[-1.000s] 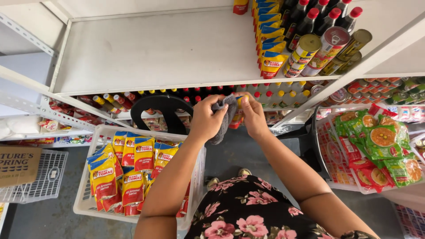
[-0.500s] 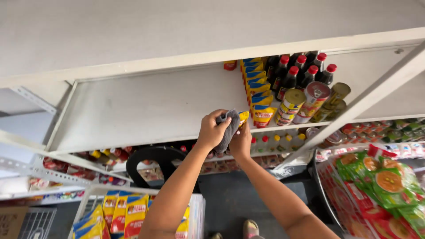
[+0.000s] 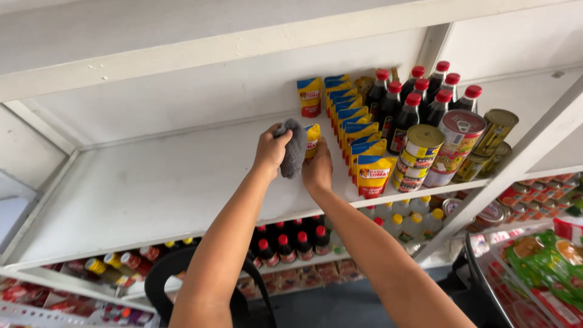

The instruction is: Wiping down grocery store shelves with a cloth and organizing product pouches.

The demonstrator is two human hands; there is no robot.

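Head view, left hand: the left hand [image 3: 271, 152] was raised to the white shelf [image 3: 152, 182], its grip closed on a grey cloth [image 3: 294, 148].
Head view, right hand: the right hand [image 3: 318, 170] lay just beside the cloth, fingers wrapped around a small yellow pouch [image 3: 312, 140]; the grip was closed on it.
Cloth: bunched between the two hands, touching the pouch, above the shelf near its middle.
Pouch: mostly hidden by the cloth and fingers, only its top showing.
Shelf, right part: rows of yellow and blue pouches [image 3: 355, 130] stood upright, one behind another; a lone pouch [image 3: 310, 96] stood at the back wall.
Bottles: dark bottles with red caps [image 3: 419, 100] stood behind the pouches.
Cans: stacked tins [image 3: 421, 155] stood at the front right edge; their contents could not be told.
Shelf, left part: bare white surface.
Lower shelf: small dark bottles with red caps [image 3: 290, 244] and clear bottles with yellow caps [image 3: 404, 223] stood beneath.
Far right: green packets [image 3: 546, 267] filled a wire basket.
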